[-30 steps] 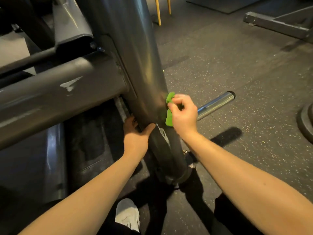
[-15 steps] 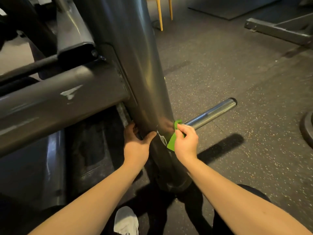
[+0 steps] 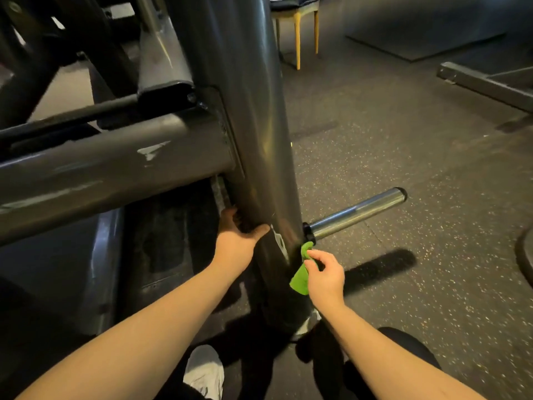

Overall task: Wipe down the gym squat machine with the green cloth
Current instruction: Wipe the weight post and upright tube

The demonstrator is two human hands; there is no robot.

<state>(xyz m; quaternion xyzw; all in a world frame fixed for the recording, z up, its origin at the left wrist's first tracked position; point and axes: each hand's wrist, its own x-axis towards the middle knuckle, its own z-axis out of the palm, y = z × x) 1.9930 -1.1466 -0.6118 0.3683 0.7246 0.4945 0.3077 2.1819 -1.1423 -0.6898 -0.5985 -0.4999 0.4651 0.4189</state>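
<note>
Low on the machine post (image 3: 248, 145), the right hand (image 3: 326, 277) pinches the green cloth (image 3: 300, 280). The left hand (image 3: 236, 243) has its grip round the post, fingertips hidden behind.

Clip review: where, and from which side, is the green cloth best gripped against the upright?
Probably the bunched top of the green cloth, from the right, as the right hand pinches it: the upright blocks the left side, and the lower flap hangs free.
</note>
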